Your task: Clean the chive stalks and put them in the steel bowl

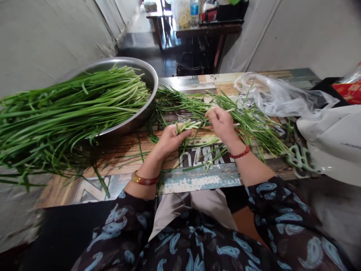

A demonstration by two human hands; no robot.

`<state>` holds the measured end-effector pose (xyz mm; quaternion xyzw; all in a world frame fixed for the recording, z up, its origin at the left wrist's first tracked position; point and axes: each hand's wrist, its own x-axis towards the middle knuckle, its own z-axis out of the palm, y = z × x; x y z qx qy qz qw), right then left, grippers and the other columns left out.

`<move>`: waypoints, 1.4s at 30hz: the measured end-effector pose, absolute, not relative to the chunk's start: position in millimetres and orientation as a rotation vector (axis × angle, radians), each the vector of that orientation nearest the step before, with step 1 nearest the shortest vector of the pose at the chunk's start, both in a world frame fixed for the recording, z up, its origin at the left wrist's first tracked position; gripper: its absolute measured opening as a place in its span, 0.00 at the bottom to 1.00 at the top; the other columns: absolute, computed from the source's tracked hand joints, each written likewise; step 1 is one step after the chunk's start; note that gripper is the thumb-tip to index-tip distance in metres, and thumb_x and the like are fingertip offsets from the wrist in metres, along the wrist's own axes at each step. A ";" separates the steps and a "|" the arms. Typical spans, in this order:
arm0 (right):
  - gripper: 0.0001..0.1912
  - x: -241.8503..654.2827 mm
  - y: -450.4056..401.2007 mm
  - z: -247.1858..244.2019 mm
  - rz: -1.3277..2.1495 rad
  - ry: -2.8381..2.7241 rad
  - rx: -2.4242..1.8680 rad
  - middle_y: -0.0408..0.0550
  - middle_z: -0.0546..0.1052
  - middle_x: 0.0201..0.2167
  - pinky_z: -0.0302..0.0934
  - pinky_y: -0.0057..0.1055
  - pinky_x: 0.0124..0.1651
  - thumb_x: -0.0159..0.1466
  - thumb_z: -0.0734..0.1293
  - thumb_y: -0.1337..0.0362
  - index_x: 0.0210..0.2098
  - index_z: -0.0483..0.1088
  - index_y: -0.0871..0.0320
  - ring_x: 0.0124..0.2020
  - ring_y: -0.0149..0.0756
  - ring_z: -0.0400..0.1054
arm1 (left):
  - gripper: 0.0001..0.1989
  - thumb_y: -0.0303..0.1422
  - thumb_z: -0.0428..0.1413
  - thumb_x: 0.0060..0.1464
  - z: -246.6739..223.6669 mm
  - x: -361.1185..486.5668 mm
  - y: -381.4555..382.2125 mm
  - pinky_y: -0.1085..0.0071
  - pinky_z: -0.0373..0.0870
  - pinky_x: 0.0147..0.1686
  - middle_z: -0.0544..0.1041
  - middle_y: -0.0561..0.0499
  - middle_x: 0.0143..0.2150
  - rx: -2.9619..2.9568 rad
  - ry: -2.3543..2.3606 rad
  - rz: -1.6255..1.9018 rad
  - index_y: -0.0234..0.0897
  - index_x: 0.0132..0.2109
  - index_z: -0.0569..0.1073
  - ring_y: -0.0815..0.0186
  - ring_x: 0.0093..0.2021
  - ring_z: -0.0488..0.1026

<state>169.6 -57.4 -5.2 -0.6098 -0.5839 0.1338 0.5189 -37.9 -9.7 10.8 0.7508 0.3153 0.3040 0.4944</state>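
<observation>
In my left hand (172,138) is a small bunch of garlic chives (189,126), its pale stem ends pointing right past my thumb. The fingers are wrapped round it. My right hand (221,123) is just to the right, at the edge of the loose chives (248,126) on the table. Its thumb and fingers are pinched together; what they hold, if anything, is too small to make out. A big metal basin (154,84) on the left is heaped with long green chives (93,98), their leaves hanging over its near and left sides.
A clear plastic bag (282,96) lies at the back right of the patterned table (197,180). Green-handled scissors (303,160) rest beside a white cap (335,143) at the right. Beyond stands another table (208,32) with a water bottle (194,13).
</observation>
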 end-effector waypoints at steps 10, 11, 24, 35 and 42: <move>0.15 177.5 -63.0 -3.6 0.522 -1.697 -1.435 0.45 0.77 0.28 0.61 0.32 0.38 0.64 0.65 0.53 0.28 0.74 0.56 0.31 0.34 0.68 | 0.25 0.55 0.49 0.60 50.7 -79.6 -3.2 0.68 0.74 0.29 0.63 0.52 0.25 1.390 0.812 1.213 0.40 0.26 0.61 0.67 0.28 0.70; 0.13 176.3 -64.0 -4.3 0.549 -1.768 -1.418 0.45 0.77 0.29 0.61 0.32 0.38 0.64 0.66 0.55 0.29 0.75 0.56 0.31 0.34 0.68 | 0.25 0.55 0.47 0.62 52.8 -83.3 -3.6 0.69 0.72 0.25 0.59 0.53 0.23 1.362 0.843 1.231 0.40 0.26 0.61 0.69 0.24 0.67; 0.08 183.9 -64.9 -16.6 0.336 -2.005 -1.616 0.49 0.75 0.33 0.58 0.34 0.40 0.68 0.60 0.64 0.37 0.71 0.56 0.35 0.39 0.67 | 0.20 0.50 0.58 0.54 40.0 -76.2 -1.8 0.74 0.48 0.16 0.54 0.59 0.17 1.545 0.822 0.839 0.38 0.29 0.70 0.75 0.15 0.50; 0.06 167.1 -65.6 -13.8 0.171 -2.258 -1.555 0.52 0.76 0.38 0.57 0.37 0.46 0.66 0.66 0.62 0.37 0.73 0.57 0.42 0.42 0.67 | 0.13 0.40 0.52 0.63 29.0 -77.6 -1.5 0.71 0.62 0.34 0.71 0.50 0.28 2.243 1.378 1.701 0.36 0.34 0.72 0.67 0.30 0.69; 0.07 171.0 -64.5 -11.1 0.445 -2.043 -1.471 0.48 0.76 0.34 0.59 0.32 0.40 0.68 0.62 0.66 0.37 0.71 0.58 0.35 0.36 0.67 | 0.12 0.37 0.53 0.61 29.9 -88.6 -14.6 0.66 0.62 0.38 0.73 0.46 0.32 2.489 1.357 1.778 0.37 0.46 0.76 0.62 0.35 0.71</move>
